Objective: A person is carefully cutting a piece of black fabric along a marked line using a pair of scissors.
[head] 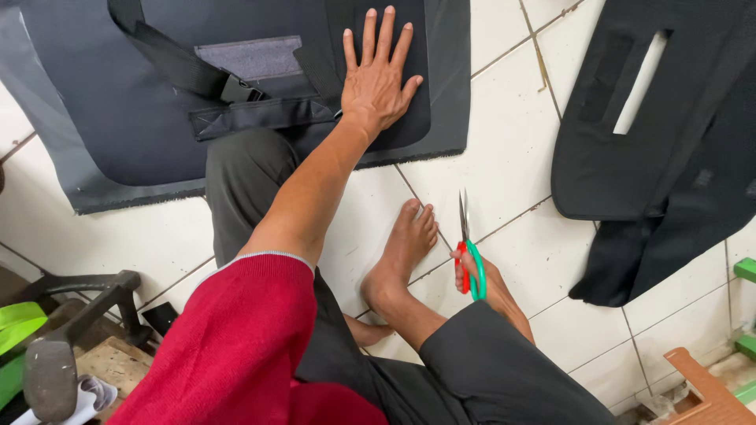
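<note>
The left hand (376, 79) lies flat, palm down and fingers spread, on a dark rectangular foam-backed fabric panel (398, 118) that sits on top of a larger sheet of grey-black fabric (94, 118) spread over the white tiled floor (504, 149); the hand is open and grips nothing, only pressing on the panel near its upper right part. Just to the left of that hand, a black webbing strap with a plastic buckle (236, 102) crosses the sheet, and beside it is a grey rectangular hook-and-loop patch (252, 57). The arm comes out of a red knitted sleeve (236, 346), and the person's knee in dark grey trousers (244, 181) rests on the lower edge of the sheet. The right hand (484, 283) is low at the person's right side, near the floor, closed around the handles of a pair of scissors with green and red handles (468, 252), whose steel blades are shut together and point up and away from the body. Just left of the scissors, a bare foot (402, 252) rests on the tiles. The two hands are well apart. On the right lies another black fabric piece with a long slot cut in it (630, 157). At the lower left stand a dark metal hammer (51, 374) and a wooden block (114, 362).
</note>
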